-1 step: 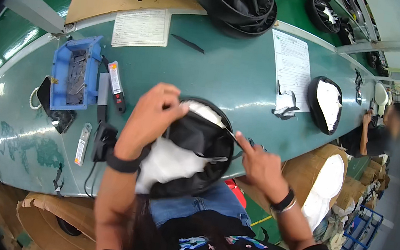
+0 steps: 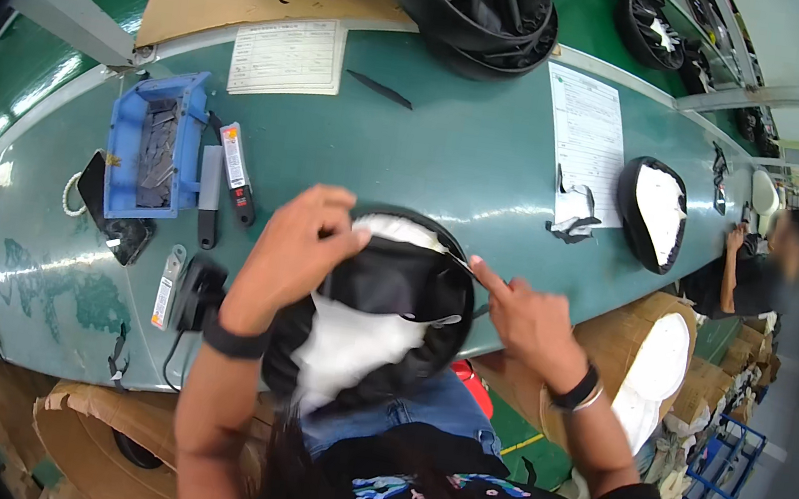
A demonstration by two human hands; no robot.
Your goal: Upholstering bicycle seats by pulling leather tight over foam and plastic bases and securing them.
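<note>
A round black cover (image 2: 380, 282) with a padded rim and white lining lies tilted at the table's front edge, partly over my lap. My left hand (image 2: 305, 242) is closed on its far left rim, thumb and fingers pinching the black material beside the white strip (image 2: 400, 230). Held in my right hand (image 2: 530, 327) is a slim metal-tipped tool (image 2: 459, 262), with the index finger stretched along it. Its tip meets the rim at the end of the white strip. Most of the handle is hidden in my palm. White fabric (image 2: 357, 345) shows inside the cover.
To the left are a blue bin (image 2: 114, 156) of grey strips, a box cutter (image 2: 236, 173) and a black phone-like slab (image 2: 125, 239). Black covers (image 2: 470, 17) are stacked at the back. Another cover (image 2: 651, 217) lies right, beside a paper sheet (image 2: 583, 122). A co-worker (image 2: 772, 258) sits far right.
My left hand and the cover have come slightly nearer to me. The tool stays at the rim in my right hand, and both grips look the same.
</note>
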